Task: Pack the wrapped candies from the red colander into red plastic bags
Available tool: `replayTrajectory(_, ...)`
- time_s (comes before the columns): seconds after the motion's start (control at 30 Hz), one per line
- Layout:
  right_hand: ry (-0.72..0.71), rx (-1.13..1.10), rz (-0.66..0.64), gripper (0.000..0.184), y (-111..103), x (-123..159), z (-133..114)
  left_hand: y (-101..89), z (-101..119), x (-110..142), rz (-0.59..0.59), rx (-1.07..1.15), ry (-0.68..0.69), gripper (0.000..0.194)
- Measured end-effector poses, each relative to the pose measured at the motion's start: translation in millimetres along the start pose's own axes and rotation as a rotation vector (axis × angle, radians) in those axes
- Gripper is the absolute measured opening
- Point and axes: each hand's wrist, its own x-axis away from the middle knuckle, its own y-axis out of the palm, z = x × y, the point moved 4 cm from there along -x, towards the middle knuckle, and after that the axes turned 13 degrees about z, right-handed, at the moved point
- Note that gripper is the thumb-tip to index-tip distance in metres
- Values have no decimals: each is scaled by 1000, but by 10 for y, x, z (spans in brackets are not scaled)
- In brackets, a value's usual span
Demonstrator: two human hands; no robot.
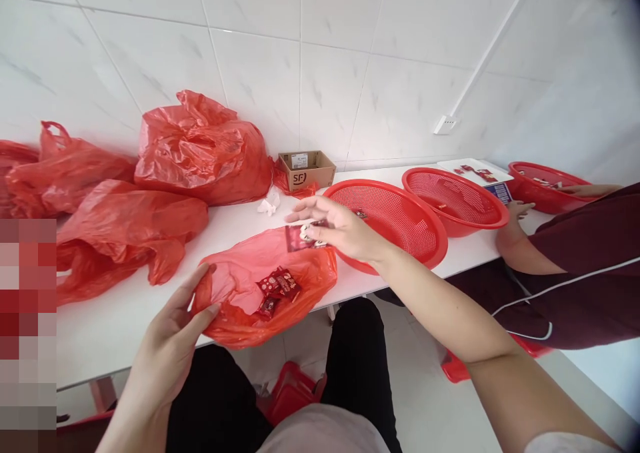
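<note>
My left hand (pixel 175 329) pinches the near left rim of an open red plastic bag (pixel 235 259) between thumb and fingers. Several small dark red snack packets (pixel 280 286) lie inside the bag. Over the bag's far right rim, my right hand (pixel 333 226) has a dark red packet with white round pictures (pixel 299 237) at its thumb. The fingers of that hand stretch out to the left, and part of the packet is hidden behind the thumb. Just right of the bag stands a red perforated basket (pixel 423 239) with a small packet inside.
Bulging red bags (pixel 200 153) crowd the table's left side. A small cardboard box (pixel 313 173) stands by the wall, near crumpled white tissue (pixel 270 201). Further right are a second red basket (pixel 455 199), a white tray (pixel 467 166) with packets, and a co-worker's hands (pixel 520 209) beside another red basket.
</note>
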Motion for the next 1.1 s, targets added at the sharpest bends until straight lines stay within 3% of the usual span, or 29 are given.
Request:
replayTrajectory(0.07, 44, -26, -119, 41, 172, 56, -31, 0, 1, 13, 5, 6, 14, 80)
replayTrajectory(0.17, 96, -12, -172, 56, 303, 69, 57, -40, 4, 14, 34, 9, 39, 77)
replayTrajectory(0.33, 21, 92, -245, 66, 438, 53, 272, -133, 23, -24, 68, 55, 54, 77)
replayTrajectory(0.4, -98, 225, -148, 62, 402, 6, 295, -200, 47, -58, 106, 104, 67, 77)
replayTrajectory(0.53, -291, 486, 224, 52, 182, -145, 354, -395, 95, -137, 202, 156, 109, 76)
replayTrajectory(0.6, -176, 658, 281, 55, 134, -204, 556, -501, 105, -175, 248, 158, 123, 76)
replayTrajectory(0.73, 208, 929, 180, 54, 232, -161, 1167, -660, 121, -213, 331, 167, 154, 78)
replayTrajectory(0.87, 318, 949, 179, 35, 346, -63, 1515, -677, 113, -166, 300, 144, 141, 80)
replayTrajectory(0.97, 285, 870, 169, 28, 356, -43, 1466, -635, 102, -76, 235, 99, 114, 80)
replayTrajectory(1.03, 221, 788, 189, 30, 340, -38, 1270, -588, 100, -8, 174, 43, 111, 78)
replayTrajectory(1.1, 161, 519, 279, 34, 310, -24, 980, -542, 102, 45, 117, -8, 130, 75)
